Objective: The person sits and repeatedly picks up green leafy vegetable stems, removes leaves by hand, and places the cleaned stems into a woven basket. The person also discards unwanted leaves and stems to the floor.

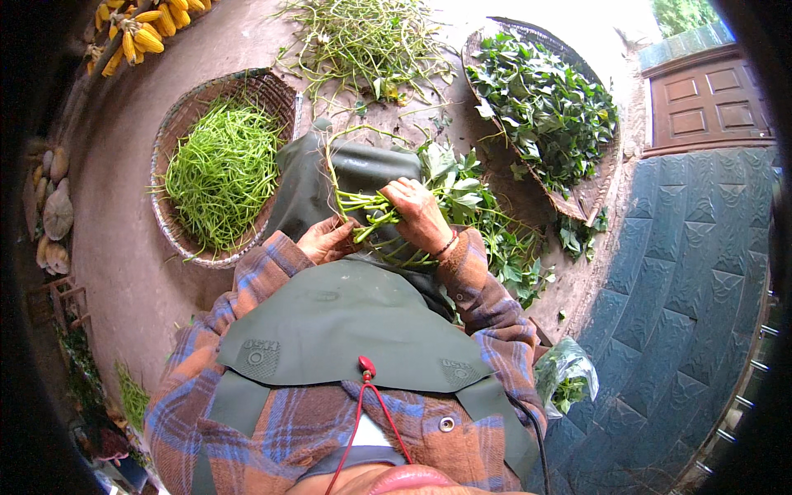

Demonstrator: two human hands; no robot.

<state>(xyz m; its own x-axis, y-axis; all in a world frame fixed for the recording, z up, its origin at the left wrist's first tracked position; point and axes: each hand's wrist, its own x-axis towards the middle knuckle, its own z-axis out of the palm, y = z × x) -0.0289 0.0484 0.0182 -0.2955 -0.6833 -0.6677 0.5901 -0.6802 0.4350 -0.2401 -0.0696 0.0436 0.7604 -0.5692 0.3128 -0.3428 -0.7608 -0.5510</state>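
Note:
Over my lap, covered by a dark green waterproof apron (371, 164), my right hand (413, 209) grips a bunch of green leaf stalks (365, 201). Its leaves (455, 185) stick out beyond the fist to the right. My left hand (329, 240) pinches the vine and the stalk ends with thumb and fingers, just left of the right hand. A long thin vine (331, 162) loops up from the left fingers and over the apron. More leafy vines (504, 247) lie beside my right arm. The left fingertips are partly hidden among the stalks.
To the left stands a woven basket (162, 213) with cut green stalks (226, 176). Stripped vines (365, 49) are heaped ahead. At the right, a flat woven basket (572, 204) holds green leaves (544, 105). A plastic bag (585, 371) sits near the blue tiled wall (668, 266). Corn cobs (145, 37) hang upper left.

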